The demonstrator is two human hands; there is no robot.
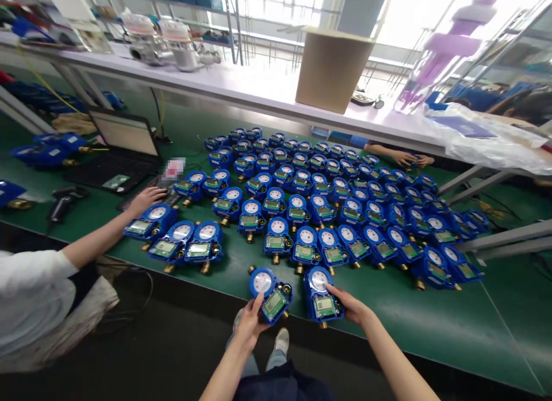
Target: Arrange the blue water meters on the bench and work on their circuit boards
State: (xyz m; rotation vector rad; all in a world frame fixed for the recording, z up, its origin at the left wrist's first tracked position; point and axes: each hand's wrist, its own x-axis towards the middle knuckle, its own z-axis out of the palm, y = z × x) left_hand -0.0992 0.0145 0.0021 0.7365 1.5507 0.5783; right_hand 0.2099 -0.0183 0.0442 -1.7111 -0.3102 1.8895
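Note:
My left hand grips a blue water meter with a white dial and a green display, at the near edge of the green table. My right hand holds a second blue meter by its right side, just beside the first. Both meters sit apart from the main rows. Behind them several rows of the same blue meters cover the table.
A co-worker in a white sleeve at left rests a hand by a meter near an open laptop. Another person's hands show at the far side. A cardboard box stands on the white bench behind. A scanner lies left.

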